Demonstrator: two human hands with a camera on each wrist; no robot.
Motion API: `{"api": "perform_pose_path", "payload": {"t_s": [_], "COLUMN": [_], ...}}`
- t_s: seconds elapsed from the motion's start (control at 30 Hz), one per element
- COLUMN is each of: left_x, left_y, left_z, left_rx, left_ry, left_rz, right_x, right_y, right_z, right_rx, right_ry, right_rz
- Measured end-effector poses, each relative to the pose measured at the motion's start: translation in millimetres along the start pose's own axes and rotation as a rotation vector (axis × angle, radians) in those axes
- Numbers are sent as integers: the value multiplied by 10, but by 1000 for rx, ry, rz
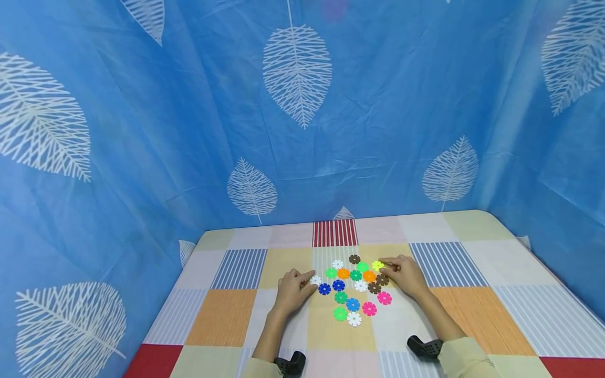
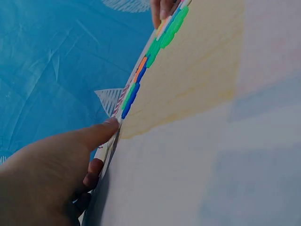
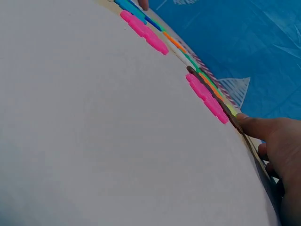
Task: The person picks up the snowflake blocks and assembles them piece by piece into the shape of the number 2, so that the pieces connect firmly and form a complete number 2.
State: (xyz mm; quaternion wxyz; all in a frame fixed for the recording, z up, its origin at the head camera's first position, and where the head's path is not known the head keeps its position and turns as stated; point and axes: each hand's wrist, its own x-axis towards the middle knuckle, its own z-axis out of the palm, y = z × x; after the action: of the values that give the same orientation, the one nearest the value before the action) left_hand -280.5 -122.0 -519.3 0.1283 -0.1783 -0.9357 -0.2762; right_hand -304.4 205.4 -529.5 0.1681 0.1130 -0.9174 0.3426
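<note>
Head view: pinching a white notched plastic disc (image 1: pixel 315 280) between fingers of left hand (image 1: pixel 290 290), a yellow notched plastic disc (image 1: pixel 376 265) between fingers of right hand (image 1: pixel 407 273).

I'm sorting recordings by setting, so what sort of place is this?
Probably a makeshift indoor booth: blue curtains with white leaf prints hang around a multicoloured patchwork-patterned cloth bearing small, round, notched plastic-looking discs.
</note>
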Motion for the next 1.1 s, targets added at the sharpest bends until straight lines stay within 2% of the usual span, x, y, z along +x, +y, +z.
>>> {"api": "perform_pose_path", "payload": {"t_s": [0.1,0.23,0.37,0.47,0.53,0.63,0.73,0.8,0.93,1.1], "left_x": [-15,-26,-29,-11,3,10,32,61,100,93], "left_y": [1,-5,-15,-19,5,205,437,553,718,929], "left_z": [14,25,25,13,-5,-152,-290,-335,-318,-296], "left_rx": [18,-5,-49,-96,-195,-476,-799,-933,-1057,-1118], "left_ry": [5,32,77,99,94,23,-50,-83,-91,-91], "left_rz": [7,-14,-19,-7,-11,-71,-150,-187,-223,-262], "right_x": [-26,-74,-144,-189,-201,-203,-198,-179,-159,-199], "right_y": [1,-13,-42,-82,-161,-373,-614,-684,-803,-1030], "right_z": [0,-7,-20,-39,-82,-191,-291,-287,-228,-177], "right_rx": [11,67,177,321,414,516,560,593,652,687], "right_ry": [-2,14,42,90,131,170,149,114,25,-44], "right_rz": [21,47,54,47,36,14,-21,-67,-121,-150]}}
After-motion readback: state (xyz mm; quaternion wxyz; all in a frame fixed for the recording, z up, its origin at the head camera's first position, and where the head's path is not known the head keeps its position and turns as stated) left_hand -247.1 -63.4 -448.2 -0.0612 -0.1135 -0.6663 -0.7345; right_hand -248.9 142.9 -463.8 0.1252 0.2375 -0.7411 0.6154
